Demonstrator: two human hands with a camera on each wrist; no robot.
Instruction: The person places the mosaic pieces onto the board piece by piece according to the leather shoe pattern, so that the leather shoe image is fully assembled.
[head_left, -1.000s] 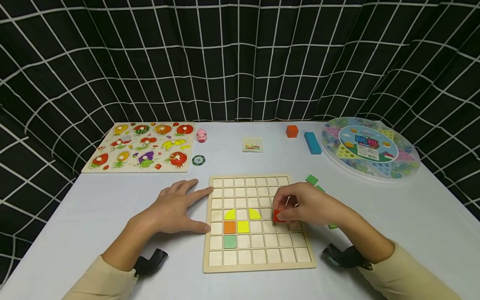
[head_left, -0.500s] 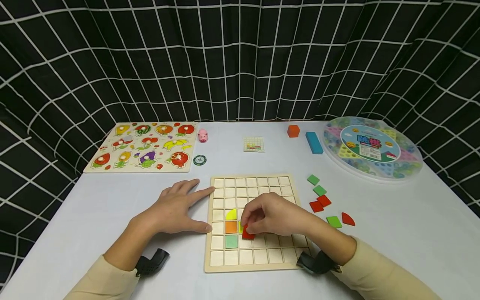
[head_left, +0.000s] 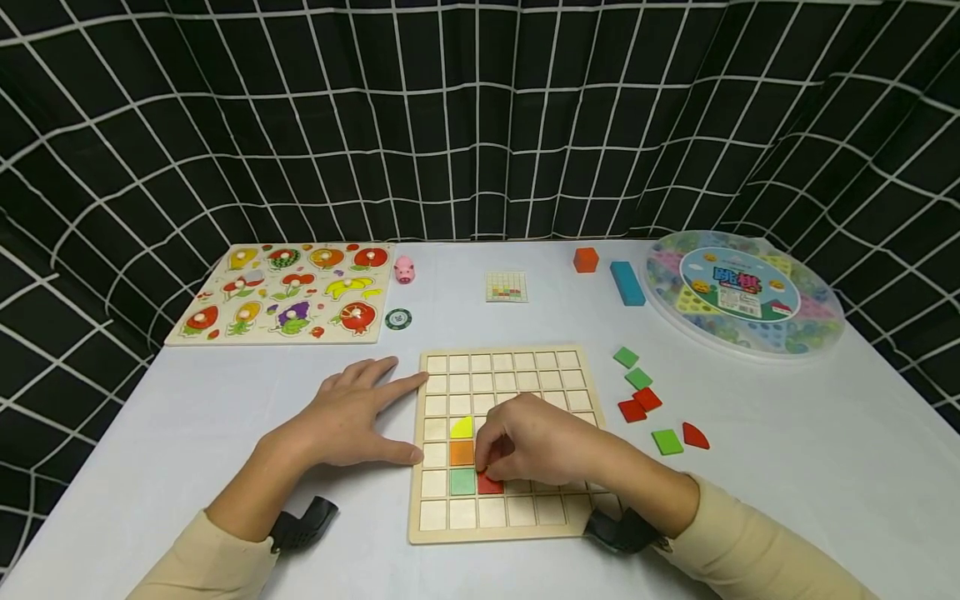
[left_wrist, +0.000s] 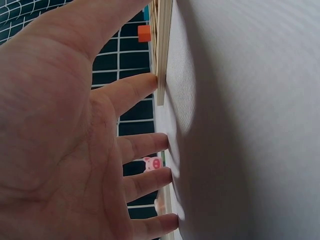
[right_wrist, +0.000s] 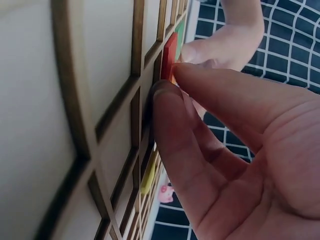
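The wooden grid board point(head_left: 517, 534) lies flat on the white table. My right hand point(head_left: 543, 442) has thumb and curled fingers at a red square tile point(head_left: 491, 484), which sits over the cell right of the green tile point(head_left: 462, 482). In the right wrist view that red tile point(right_wrist: 170, 55) stands slightly proud of the grid, with the thumb tip against it. Above the green tile are an orange tile point(head_left: 462, 453) and a yellow quarter-circle tile point(head_left: 462, 428). My left hand point(head_left: 341, 421) rests with spread fingers, thumb and index finger touching the board's left edge. The right hand hides some middle cells.
Right of the board lie loose green tiles point(head_left: 667, 442), red squares point(head_left: 632, 411) and a red quarter-circle point(head_left: 695, 436). Farther back are a pattern card point(head_left: 507, 287), orange block point(head_left: 586, 260), blue block point(head_left: 627, 283), round game box point(head_left: 750, 333), fruit puzzle point(head_left: 337, 335), pink pig point(head_left: 404, 270) and chip point(head_left: 398, 318).
My right hand has carried the red square tile leftward across the board, then slightly toward me and down to the cell beside the green tile. The left hand has stayed at the board's edge.
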